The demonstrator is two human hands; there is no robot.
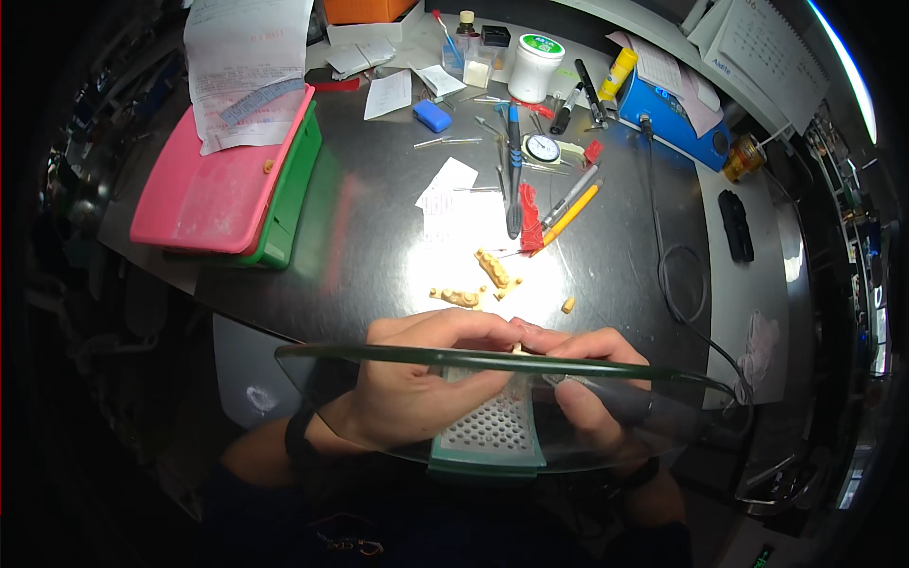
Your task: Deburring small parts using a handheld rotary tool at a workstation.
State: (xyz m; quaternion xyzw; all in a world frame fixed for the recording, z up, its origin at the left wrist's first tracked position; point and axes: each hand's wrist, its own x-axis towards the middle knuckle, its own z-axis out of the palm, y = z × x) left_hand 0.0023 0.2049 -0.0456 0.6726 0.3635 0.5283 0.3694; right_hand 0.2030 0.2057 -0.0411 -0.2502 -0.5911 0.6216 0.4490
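Below the middle of the view, my two hands meet behind a clear glass shield. My left hand is closed, its fingertips pinching a small cream tooth-like piece. My right hand is closed around a dark, rounded handpiece, its fingertips touching those of the left. The handpiece's tip is hidden by the fingers. Under the hands lies a perforated grille with a green edge. Just beyond them, tan dental model pieces lie on the metal bench, with a small tan stub to the right.
A pink lid on a green box stands left, with papers on top. Hand tools, a round dial gauge, a yellow pencil and a white tub are farther back. A cord runs from the blue control box.
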